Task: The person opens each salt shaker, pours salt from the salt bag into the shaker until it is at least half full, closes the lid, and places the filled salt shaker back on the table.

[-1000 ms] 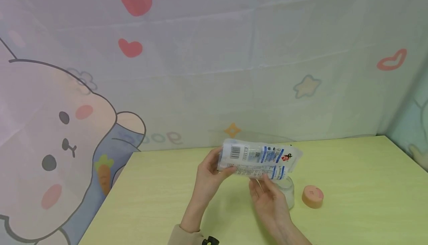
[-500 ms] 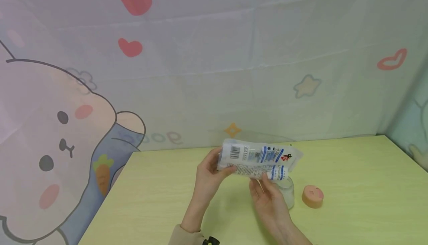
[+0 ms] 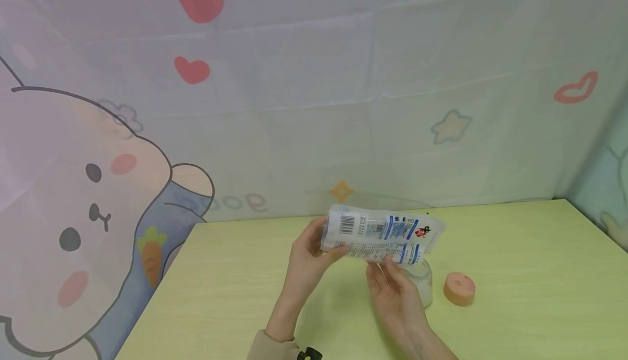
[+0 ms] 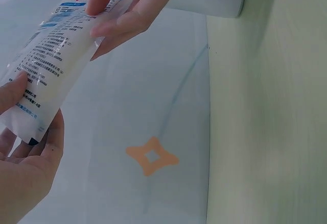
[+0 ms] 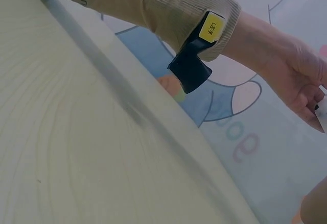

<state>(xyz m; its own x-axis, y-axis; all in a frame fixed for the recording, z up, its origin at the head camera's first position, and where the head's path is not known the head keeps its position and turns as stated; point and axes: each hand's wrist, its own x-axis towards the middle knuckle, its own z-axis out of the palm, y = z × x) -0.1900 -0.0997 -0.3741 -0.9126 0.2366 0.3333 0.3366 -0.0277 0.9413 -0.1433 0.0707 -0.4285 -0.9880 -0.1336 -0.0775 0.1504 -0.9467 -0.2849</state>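
Note:
A white plastic bag (image 3: 375, 234) with blue print and a barcode is held above the table, tilted slightly down to the right. My left hand (image 3: 307, 256) grips its left end, thumb on the printed face and fingers behind. Near the bag's right end, my right hand (image 3: 399, 300) holds the lower edge, its thumb against the print. Below that end stands a glass jar (image 3: 424, 286) with whitish contents, partly hidden by the bag and my right hand. In the left wrist view both hands hold the bag (image 4: 51, 71). Whether anything flows from it cannot be seen.
An orange-pink round lid (image 3: 459, 289) lies on the light yellow-green table (image 3: 530, 283), right of the jar. A cloth backdrop (image 3: 294, 76) with printed hearts and a cartoon animal hangs behind the table's far edge. A black wrist mount (image 5: 191, 66) sits on the left sleeve.
Almost nothing differs. Both hands keep their hold, and the bag stays tilted above the jar.

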